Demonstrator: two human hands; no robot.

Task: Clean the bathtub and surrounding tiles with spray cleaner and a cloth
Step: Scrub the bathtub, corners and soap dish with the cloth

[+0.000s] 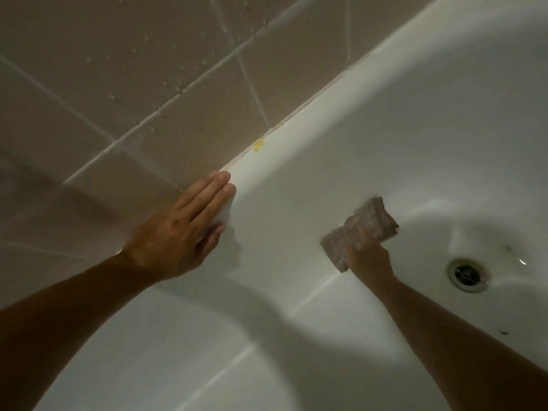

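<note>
A white bathtub [341,161] fills the right and lower part of the view, its far rim running diagonally against beige wall tiles [118,84] speckled with droplets. My left hand [184,229] rests flat on the rim where it meets the tiles, fingers straight. Lower on the tub's inner wall, my right hand [369,256] grips a crumpled brownish checked cloth [361,226] and presses it against the white surface. No spray cleaner bottle is in view.
The metal drain [466,274] sits in the tub floor at the right, with small dark specks [504,332] nearby. A small yellow spot [258,144] marks the seam between rim and tiles, beyond my left fingertips.
</note>
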